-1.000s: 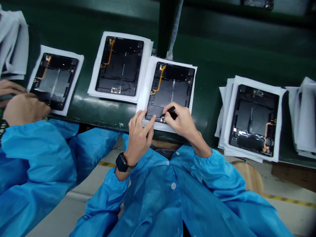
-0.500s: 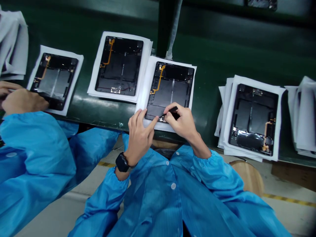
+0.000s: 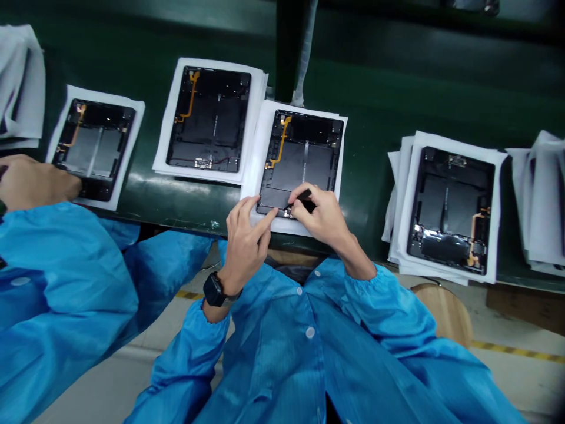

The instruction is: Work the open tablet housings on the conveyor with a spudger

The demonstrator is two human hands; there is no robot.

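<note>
An opened tablet (image 3: 286, 182), its dark inside and orange flex cable (image 3: 279, 147) exposed, lies in front of me on a pile of white sheets (image 3: 252, 147). My left hand (image 3: 247, 238) is open, fingers spread, with fingertips resting at the tablet's lower left edge. In my right hand (image 3: 324, 218), thumb and fingers pinch what looks like a pair of black tweezers (image 3: 305, 194), mostly covered by the fingers. Its thin tip points at a small circuit board (image 3: 289, 212) on the tablet's lower edge, partly hidden by that hand.
Another opened tablet (image 3: 209, 123) lies just left of mine. A third tablet (image 3: 450, 212) rests on sheets at the right. Beside a co-worker's hand (image 3: 39, 182) at far left is one more tablet (image 3: 95, 144). A dark post (image 3: 288, 53) rises behind my tablet.
The view has shifted slightly, so things on the bench appear a little to the left. Both my hands keep nearly the same pose at the tablet. The co-worker's hand has moved slightly.
</note>
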